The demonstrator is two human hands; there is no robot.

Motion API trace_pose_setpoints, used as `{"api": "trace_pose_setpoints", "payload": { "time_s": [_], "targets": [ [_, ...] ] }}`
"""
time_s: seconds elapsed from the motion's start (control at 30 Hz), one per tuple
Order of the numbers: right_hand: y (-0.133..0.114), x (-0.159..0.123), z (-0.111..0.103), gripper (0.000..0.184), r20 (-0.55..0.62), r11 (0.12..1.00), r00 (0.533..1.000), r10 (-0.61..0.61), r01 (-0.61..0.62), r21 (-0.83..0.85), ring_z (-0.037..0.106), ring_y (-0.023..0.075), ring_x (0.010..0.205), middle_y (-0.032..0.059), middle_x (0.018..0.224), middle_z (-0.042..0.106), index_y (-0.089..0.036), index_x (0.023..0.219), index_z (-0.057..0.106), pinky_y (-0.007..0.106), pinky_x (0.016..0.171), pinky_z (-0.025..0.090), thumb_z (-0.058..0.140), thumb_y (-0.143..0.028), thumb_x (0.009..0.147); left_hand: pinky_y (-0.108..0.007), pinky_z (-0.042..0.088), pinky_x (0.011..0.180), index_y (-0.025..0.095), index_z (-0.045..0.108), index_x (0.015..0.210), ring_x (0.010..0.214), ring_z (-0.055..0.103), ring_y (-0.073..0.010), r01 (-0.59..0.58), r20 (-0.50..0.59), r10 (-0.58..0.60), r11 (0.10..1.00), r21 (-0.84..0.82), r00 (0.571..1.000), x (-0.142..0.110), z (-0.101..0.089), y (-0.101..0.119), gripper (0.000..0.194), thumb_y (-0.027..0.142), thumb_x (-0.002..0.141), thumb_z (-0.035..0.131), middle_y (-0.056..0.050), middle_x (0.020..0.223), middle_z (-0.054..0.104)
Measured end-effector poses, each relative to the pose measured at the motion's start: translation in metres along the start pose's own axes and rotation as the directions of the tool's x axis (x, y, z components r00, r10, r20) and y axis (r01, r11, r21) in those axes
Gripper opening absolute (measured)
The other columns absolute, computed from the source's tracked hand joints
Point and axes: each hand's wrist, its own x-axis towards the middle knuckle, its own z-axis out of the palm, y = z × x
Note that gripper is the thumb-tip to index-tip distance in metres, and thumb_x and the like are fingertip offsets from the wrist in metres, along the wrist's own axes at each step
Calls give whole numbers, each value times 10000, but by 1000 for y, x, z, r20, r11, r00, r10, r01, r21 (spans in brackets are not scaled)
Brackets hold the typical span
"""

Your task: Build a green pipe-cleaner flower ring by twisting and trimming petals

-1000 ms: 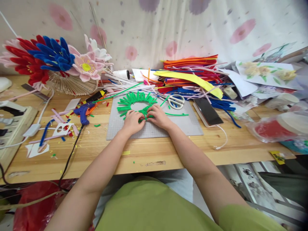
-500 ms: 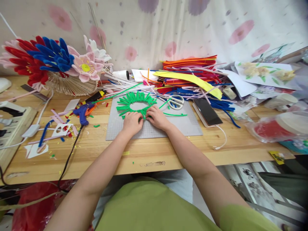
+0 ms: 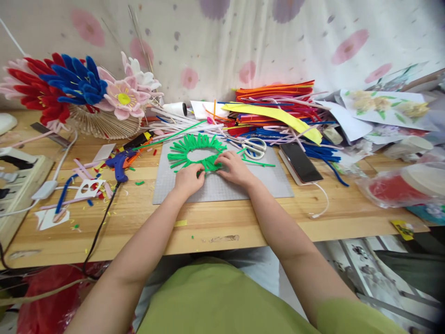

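Observation:
A ring of looped green pipe cleaners [image 3: 178, 156] lies on a grey cutting mat [image 3: 274, 183]. Its loops point outward around an oval gap. My left hand [image 3: 188, 180] is closed on the near edge of the ring, thumb and fingers pinching it. At the near right of the ring, my right hand [image 3: 233, 168] has its fingers curled on the green loops. Loose green pipe cleaner ends stick out to the right, beyond my right hand. White-handled scissors [image 3: 255, 148] rest just behind them. The fingertips of both hands are partly hidden.
A blue hot glue gun [image 3: 118, 163] lies left of the mat, among scraps. Pipe cleaner flowers [image 3: 78, 83] stand at the back left. Bundles of coloured pipe cleaners [image 3: 278, 93] lie behind the mat. A phone [image 3: 301, 161] is at right.
My right hand has shifted slightly right along the ring, away from my left hand, showing more green loops between them. The loose green ends have moved a little right.

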Motion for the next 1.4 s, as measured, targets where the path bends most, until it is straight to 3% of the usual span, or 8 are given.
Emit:
{"api": "trace_pose_setpoints", "payload": {
  "time_s": [0.23,0.43,0.5,0.63,0.8,1.03,1.17,1.4],
  "targets": [
    [-2,2,9,145,7,999,1000,12,-12,-41,501,233,934,78,963,601,-202,904,624,381,835,403,559,-195,774,-316,428,704,187,612,808,849,595,-213,-43,10,42,999,15,999,0,-1,3,163,183,772,453,-69,899,665],
    [-18,2,12,278,-61,999,997,-37,37,-4,452,250,1031,96,1077,560,-202,1009,604,415,922,352,607,-269,739,-314,432,706,189,564,721,798,577,-197,-53,87,59,996,-72,994,2,3,-1,100,227,766,483,-55,820,627],
    [-24,4,16,283,-52,999,997,-51,52,8,454,242,1026,94,1069,565,-202,1027,604,407,920,348,601,-298,762,-316,436,748,182,551,748,847,567,-201,-93,77,100,991,-93,992,1,4,-2,54,192,734,500,-67,854,608],
    [-27,8,25,224,-48,999,999,-23,24,30,473,221,979,76,998,588,-218,978,629,383,891,354,583,-356,808,-309,441,699,169,480,902,771,544,-177,-72,19,77,974,-214,997,1,4,-6,228,156,678,522,-56,853,568],
    [-22,9,28,139,-33,999,999,-42,43,20,481,204,949,58,945,597,-220,877,668,363,868,352,596,-322,815,-282,432,672,200,427,852,716,532,-149,-76,4,81,947,-311,997,3,3,-11,174,124,708,488,-13,779,537],
    [-18,10,28,81,-38,996,995,95,-94,7,479,217,936,68,938,587,-197,788,679,357,835,382,598,-199,783,-288,434,674,213,447,844,696,556,-152,-20,16,25,964,-264,1000,5,-3,-16,187,124,706,534,8,740,560],
    [-18,9,23,89,-25,990,990,135,-135,28,474,229,963,77,968,583,-191,813,666,369,868,384,597,-186,757,-273,423,639,216,465,870,684,560,-145,-34,53,48,970,-241,997,4,-7,-16,196,144,708,546,13,740,581],
    [-31,7,19,378,-76,987,994,76,-64,149,485,235,1038,98,1058,589,-168,1044,552,392,925,370,533,-105,672,-266,426,645,212,508,987,776,602,-161,-88,76,97,989,-117,992,0,-8,-6,291,140,707,545,-9,858,643]
  ]
}}
